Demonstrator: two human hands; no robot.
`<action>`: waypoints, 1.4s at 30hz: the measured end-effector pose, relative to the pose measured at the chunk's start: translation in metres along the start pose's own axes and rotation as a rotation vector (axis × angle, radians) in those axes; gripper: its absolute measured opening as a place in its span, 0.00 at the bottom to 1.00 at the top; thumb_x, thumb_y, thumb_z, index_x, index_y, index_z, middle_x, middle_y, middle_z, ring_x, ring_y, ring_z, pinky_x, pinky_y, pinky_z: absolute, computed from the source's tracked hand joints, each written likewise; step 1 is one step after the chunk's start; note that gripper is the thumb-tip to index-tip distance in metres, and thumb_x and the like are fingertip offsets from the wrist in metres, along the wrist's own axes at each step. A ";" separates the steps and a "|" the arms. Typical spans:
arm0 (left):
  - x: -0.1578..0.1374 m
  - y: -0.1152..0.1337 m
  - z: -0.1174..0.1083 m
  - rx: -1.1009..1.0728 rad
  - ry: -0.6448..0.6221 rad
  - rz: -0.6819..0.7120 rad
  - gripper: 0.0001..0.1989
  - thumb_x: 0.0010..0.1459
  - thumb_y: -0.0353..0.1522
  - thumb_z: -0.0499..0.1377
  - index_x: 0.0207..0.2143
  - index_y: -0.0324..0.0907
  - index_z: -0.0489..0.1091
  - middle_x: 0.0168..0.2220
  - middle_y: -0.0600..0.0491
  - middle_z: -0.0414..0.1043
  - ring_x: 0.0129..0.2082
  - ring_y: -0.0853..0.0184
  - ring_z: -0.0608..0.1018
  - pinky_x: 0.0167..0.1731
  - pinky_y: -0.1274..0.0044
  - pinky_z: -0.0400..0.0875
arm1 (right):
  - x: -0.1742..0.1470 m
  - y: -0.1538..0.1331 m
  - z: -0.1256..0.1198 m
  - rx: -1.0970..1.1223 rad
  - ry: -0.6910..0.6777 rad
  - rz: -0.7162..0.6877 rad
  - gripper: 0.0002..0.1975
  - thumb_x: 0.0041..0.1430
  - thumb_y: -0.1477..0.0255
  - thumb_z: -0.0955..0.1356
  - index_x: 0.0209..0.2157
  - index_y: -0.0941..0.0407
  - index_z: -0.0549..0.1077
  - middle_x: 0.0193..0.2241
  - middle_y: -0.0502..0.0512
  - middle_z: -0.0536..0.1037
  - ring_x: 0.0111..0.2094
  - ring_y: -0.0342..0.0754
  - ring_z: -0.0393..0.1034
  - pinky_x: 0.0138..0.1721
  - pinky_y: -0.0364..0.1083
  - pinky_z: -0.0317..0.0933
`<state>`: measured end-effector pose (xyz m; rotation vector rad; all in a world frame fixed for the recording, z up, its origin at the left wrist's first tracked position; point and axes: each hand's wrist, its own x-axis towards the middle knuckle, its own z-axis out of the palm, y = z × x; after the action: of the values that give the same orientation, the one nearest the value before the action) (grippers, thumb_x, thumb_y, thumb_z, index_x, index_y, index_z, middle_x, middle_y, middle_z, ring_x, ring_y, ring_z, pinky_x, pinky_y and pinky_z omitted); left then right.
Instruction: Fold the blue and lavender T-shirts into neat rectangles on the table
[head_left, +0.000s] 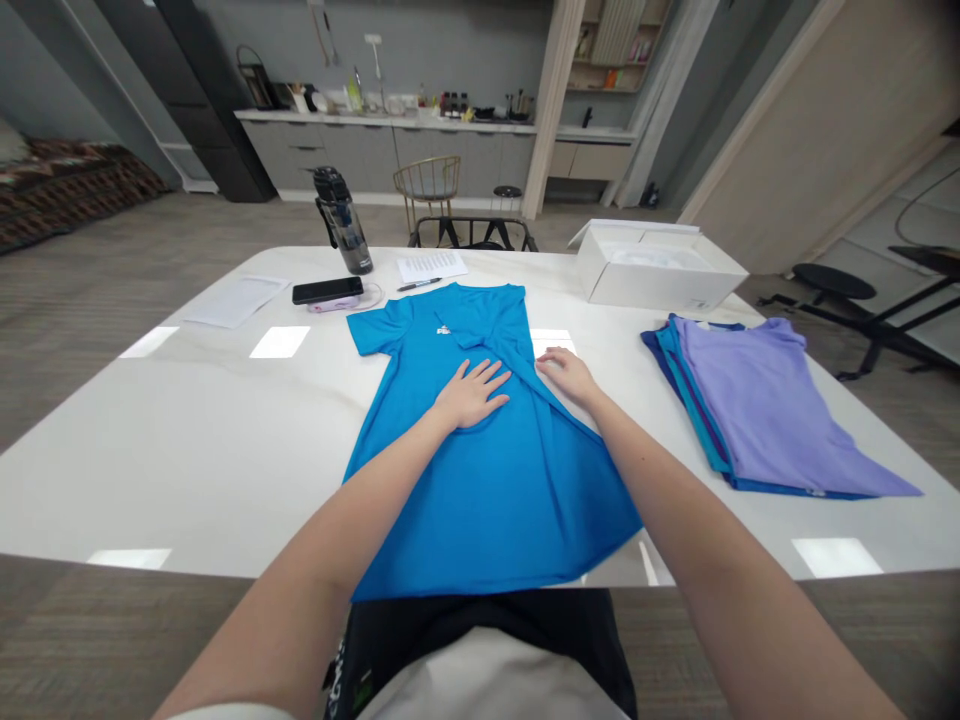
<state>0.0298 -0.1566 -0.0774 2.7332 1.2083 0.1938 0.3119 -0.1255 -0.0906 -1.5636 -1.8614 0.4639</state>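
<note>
A blue T-shirt (465, 500) lies on the white table in front of me, its collar at the far end and its hem at the near edge. The right sleeve and side are turned inward over the front, while the left sleeve sticks out flat. A small white print shows on the chest. My left hand (471, 395) rests flat on the middle of the shirt with fingers spread. At the shirt's folded right edge is my right hand (568, 376), fingers bent and thumb close to them; whether cloth is between them cannot be made out.
Folded shirts, a lilac one (757, 400) on top, are stacked at the right. Behind them stands an open white box (652, 285). A dark bottle (345, 225), a black phone (327, 291), a pen (420, 285) and paper sheets (236, 300) lie toward the far left.
</note>
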 end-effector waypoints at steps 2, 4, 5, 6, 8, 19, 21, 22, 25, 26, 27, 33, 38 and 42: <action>0.000 0.001 0.001 0.004 -0.002 -0.005 0.32 0.72 0.52 0.40 0.73 0.55 0.52 0.75 0.54 0.46 0.75 0.58 0.50 0.72 0.54 0.39 | -0.016 -0.002 -0.005 0.065 -0.034 -0.011 0.10 0.60 0.61 0.71 0.38 0.51 0.81 0.52 0.57 0.79 0.59 0.56 0.70 0.65 0.58 0.58; 0.000 0.001 0.000 0.008 0.000 -0.011 0.32 0.72 0.52 0.41 0.73 0.55 0.52 0.75 0.54 0.47 0.75 0.57 0.51 0.72 0.54 0.40 | -0.037 -0.006 -0.011 0.102 -0.064 -0.026 0.10 0.59 0.61 0.72 0.39 0.50 0.82 0.52 0.57 0.79 0.59 0.56 0.71 0.65 0.58 0.58; 0.000 0.002 0.000 0.010 0.005 -0.013 0.31 0.72 0.51 0.42 0.73 0.55 0.53 0.75 0.53 0.48 0.75 0.57 0.51 0.72 0.54 0.41 | -0.049 -0.009 -0.014 0.102 -0.071 -0.036 0.11 0.59 0.60 0.73 0.39 0.50 0.82 0.52 0.57 0.79 0.59 0.56 0.71 0.65 0.58 0.58; -0.001 0.003 -0.002 0.013 0.013 -0.013 0.31 0.72 0.50 0.43 0.73 0.54 0.54 0.75 0.52 0.49 0.75 0.56 0.52 0.71 0.54 0.42 | -0.061 -0.014 -0.018 0.091 -0.073 -0.050 0.11 0.59 0.60 0.73 0.39 0.50 0.82 0.52 0.57 0.79 0.59 0.56 0.71 0.64 0.58 0.59; -0.002 0.005 -0.004 0.028 0.036 -0.004 0.29 0.73 0.48 0.44 0.71 0.52 0.57 0.74 0.50 0.53 0.73 0.55 0.56 0.71 0.54 0.44 | -0.085 -0.023 -0.026 0.032 -0.079 -0.084 0.12 0.59 0.58 0.73 0.39 0.51 0.82 0.52 0.58 0.79 0.57 0.57 0.72 0.63 0.57 0.61; -0.019 0.077 -0.011 0.061 0.125 0.083 0.20 0.71 0.34 0.50 0.62 0.48 0.68 0.58 0.45 0.72 0.57 0.57 0.72 0.57 0.64 0.62 | -0.212 -0.029 -0.085 -0.437 -0.011 0.203 0.13 0.61 0.58 0.70 0.40 0.51 0.79 0.33 0.56 0.78 0.35 0.57 0.74 0.37 0.53 0.67; -0.023 0.090 -0.009 0.055 0.123 0.070 0.20 0.71 0.33 0.50 0.62 0.48 0.67 0.57 0.46 0.72 0.57 0.57 0.72 0.56 0.64 0.63 | -0.226 -0.026 -0.088 -0.433 0.029 0.231 0.11 0.61 0.57 0.69 0.36 0.50 0.77 0.31 0.55 0.77 0.34 0.56 0.74 0.35 0.52 0.66; -0.024 0.097 -0.009 0.056 0.124 0.062 0.20 0.71 0.33 0.50 0.62 0.48 0.67 0.57 0.46 0.72 0.57 0.57 0.72 0.55 0.65 0.64 | -0.231 -0.027 -0.087 -0.416 0.044 0.229 0.11 0.61 0.58 0.69 0.33 0.50 0.76 0.31 0.55 0.78 0.34 0.56 0.74 0.35 0.52 0.66; -0.031 0.114 -0.009 0.053 0.139 0.028 0.20 0.71 0.33 0.50 0.62 0.47 0.66 0.56 0.46 0.73 0.56 0.57 0.73 0.53 0.66 0.65 | -0.238 -0.040 -0.080 -0.329 0.090 0.189 0.08 0.61 0.61 0.68 0.31 0.50 0.74 0.33 0.55 0.80 0.37 0.57 0.75 0.38 0.53 0.67; -0.035 0.120 -0.009 0.048 0.148 0.021 0.19 0.71 0.33 0.50 0.62 0.47 0.66 0.56 0.46 0.73 0.56 0.57 0.73 0.53 0.66 0.66 | -0.239 -0.047 -0.077 -0.295 0.106 0.175 0.07 0.61 0.62 0.68 0.32 0.50 0.75 0.34 0.55 0.81 0.38 0.57 0.76 0.40 0.53 0.68; -0.039 0.127 -0.009 0.044 0.160 0.017 0.19 0.72 0.33 0.50 0.62 0.46 0.66 0.56 0.46 0.73 0.56 0.57 0.73 0.53 0.66 0.66 | -0.240 -0.055 -0.074 -0.261 0.120 0.161 0.06 0.61 0.63 0.68 0.33 0.50 0.75 0.35 0.55 0.81 0.39 0.58 0.76 0.41 0.53 0.68; -0.073 0.154 -0.010 0.029 0.217 0.028 0.20 0.71 0.34 0.53 0.63 0.45 0.64 0.54 0.46 0.73 0.54 0.58 0.75 0.52 0.68 0.68 | -0.247 -0.099 -0.057 -0.113 0.163 -0.016 0.07 0.63 0.65 0.67 0.37 0.49 0.77 0.37 0.55 0.81 0.39 0.57 0.76 0.45 0.55 0.69; -0.086 0.154 -0.010 0.042 0.221 0.012 0.21 0.70 0.32 0.52 0.64 0.46 0.63 0.53 0.47 0.73 0.53 0.59 0.75 0.51 0.69 0.69 | -0.257 -0.128 -0.055 -0.137 0.127 -0.173 0.10 0.66 0.66 0.66 0.40 0.49 0.80 0.35 0.57 0.79 0.40 0.58 0.76 0.46 0.56 0.69; -0.072 0.138 -0.014 0.128 0.269 -0.041 0.21 0.71 0.28 0.48 0.64 0.45 0.63 0.52 0.46 0.72 0.50 0.58 0.75 0.47 0.69 0.70 | -0.260 -0.149 -0.055 -0.182 0.115 -0.202 0.12 0.69 0.65 0.65 0.42 0.47 0.81 0.35 0.57 0.79 0.41 0.58 0.75 0.46 0.56 0.68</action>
<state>0.0794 -0.3007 -0.0418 2.8587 1.3854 0.5115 0.2588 -0.4173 -0.0215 -1.4625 -1.9907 0.1143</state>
